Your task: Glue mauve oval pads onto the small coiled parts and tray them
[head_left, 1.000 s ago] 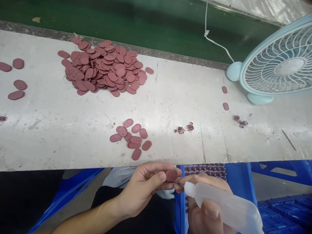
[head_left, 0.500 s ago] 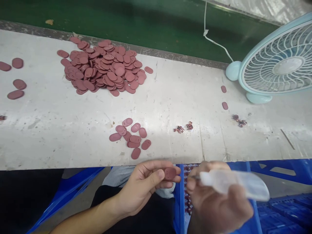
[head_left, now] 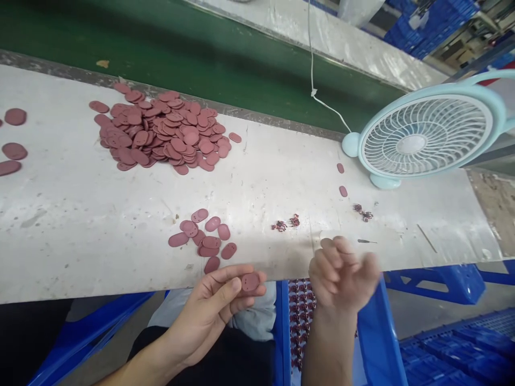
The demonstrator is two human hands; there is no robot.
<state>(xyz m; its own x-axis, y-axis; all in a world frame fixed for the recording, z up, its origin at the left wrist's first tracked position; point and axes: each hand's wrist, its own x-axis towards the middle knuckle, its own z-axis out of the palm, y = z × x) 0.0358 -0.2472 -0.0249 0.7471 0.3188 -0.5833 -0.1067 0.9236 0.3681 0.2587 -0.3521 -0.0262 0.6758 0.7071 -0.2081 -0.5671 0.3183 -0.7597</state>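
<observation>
My left hand (head_left: 219, 300) pinches a reddish-brown oval disc (head_left: 250, 282) between thumb and fingers, just past the table's front edge. Small dark marks show on the disc. My right hand (head_left: 346, 273) is raised at the table edge, blurred, its fingers partly curled and apart with nothing seen in them. A translucent bottle (head_left: 328, 235) lies behind it on the table, mostly hidden, and a thin dark tip (head_left: 367, 241) shows to the right. Several loose discs (head_left: 211, 242) lie behind my left hand. Two small dark figures (head_left: 285, 222) sit between the hands on the table.
A large pile of discs (head_left: 164, 131) lies at the back left of the white table (head_left: 273, 182). At the right stands a light blue fan (head_left: 410, 143) with a white cord. Below the edge, a blue crate (head_left: 282, 327) holds rows of small dark figures (head_left: 301, 316).
The bottle has left my right hand and lies on the table; that hand has opened. My left hand still holds the disc. The view has shifted, showing more on the right.
</observation>
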